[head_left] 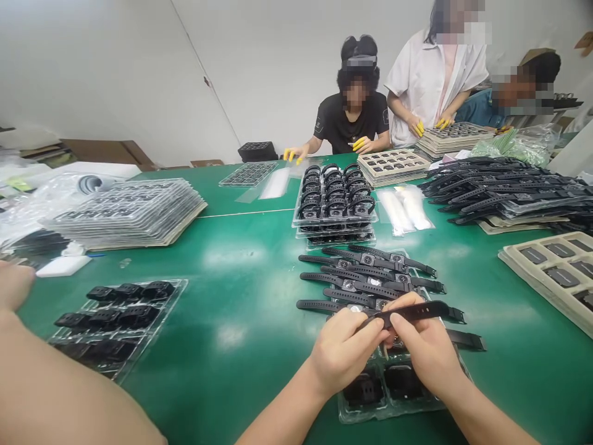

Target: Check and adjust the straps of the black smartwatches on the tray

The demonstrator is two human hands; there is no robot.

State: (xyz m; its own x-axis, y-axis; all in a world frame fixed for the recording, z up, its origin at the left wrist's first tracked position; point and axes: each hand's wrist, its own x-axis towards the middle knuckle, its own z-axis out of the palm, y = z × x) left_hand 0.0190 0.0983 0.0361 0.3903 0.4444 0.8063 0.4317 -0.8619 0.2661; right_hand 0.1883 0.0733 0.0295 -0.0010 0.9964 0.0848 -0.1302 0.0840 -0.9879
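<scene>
Both my hands are closed on a black smartwatch [419, 311] whose strap stretches out to the right. My left hand [345, 340] pinches its left part, and my right hand [426, 346] grips the strap with the thumb on top. My fingers hide most of the watch body. Beneath them lies a clear plastic tray [370, 413] with black watches in its front compartments. Several watches with straps laid out flat [349, 284] rest across the tray's far part, backs up.
Another person's arm [55, 377] reaches in from the left, beside a tray of watches [109, 318]. Beyond stand a tray of looped watches [334, 194], stacked clear trays [130, 210], and strapped watches piled at right [514, 188]. A beige tray [532, 272] lies at right. Co-workers [354, 117] work across the green table [231, 296].
</scene>
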